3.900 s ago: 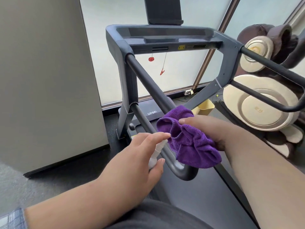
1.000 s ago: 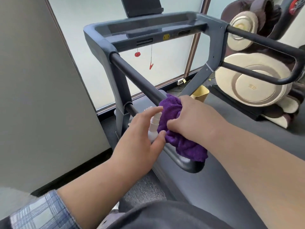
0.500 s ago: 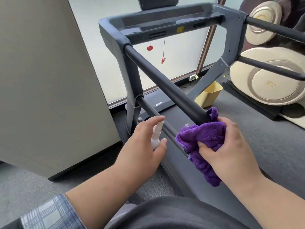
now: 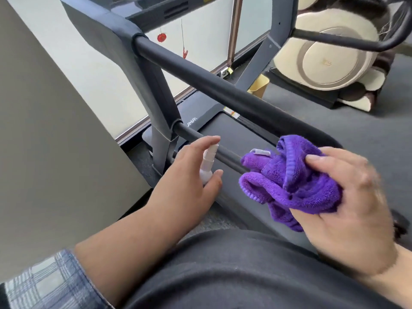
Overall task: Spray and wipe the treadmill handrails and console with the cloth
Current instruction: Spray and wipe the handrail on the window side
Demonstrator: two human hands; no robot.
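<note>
My left hand [image 4: 189,177] grips a small white spray bottle [image 4: 51,162], forefinger on its top, nozzle toward the thin lower rail [image 4: 194,136]. My right hand [image 4: 347,197] holds a bunched purple cloth [image 4: 289,179] just off the rear end of the thick black left handrail [image 4: 211,85], not pressed on it. The handrail runs up and left to the grey console frame [image 4: 107,16]. The right handrail [image 4: 334,40] shows at the upper right. Most of the console is out of frame.
A beige panel [image 4: 44,130] stands close on the left. The treadmill belt deck [image 4: 234,130] lies below the rails. A cream massage chair [image 4: 330,61] sits at the right, a yellow bin [image 4: 259,86] beside the treadmill upright, and a red safety key [image 4: 161,37] hangs from the console.
My right hand has drawn the cloth back along the left handrail, from mid-rail to its rear end, and lifted it off. My left hand keeps the bottle by the lower rail. The view tilted down.
</note>
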